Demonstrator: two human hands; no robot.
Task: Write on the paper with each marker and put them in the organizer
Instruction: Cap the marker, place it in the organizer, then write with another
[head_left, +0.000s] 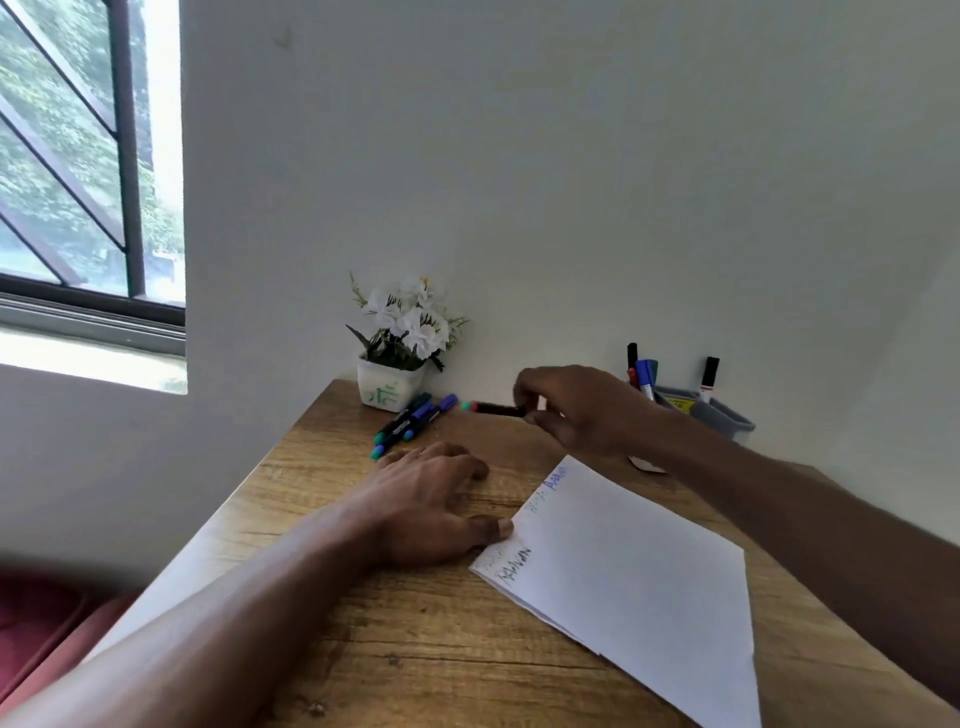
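A white paper (634, 561) lies on the wooden table (395, 639) with black and blue writing along its left edge. My left hand (431, 499) rests flat on the table, its thumb touching the paper's left edge. Held above the table, a dark marker (493, 408) with a red and green end is pinched in my right hand (576, 410). Several markers (410, 423) lie in a loose bunch beside the flower pot. The grey organizer (711, 413) at the back right holds several upright markers.
A white pot of artificial flowers (395, 358) stands at the table's back corner against the wall. A window is at the left. Something red sits low at the left, beside the table.
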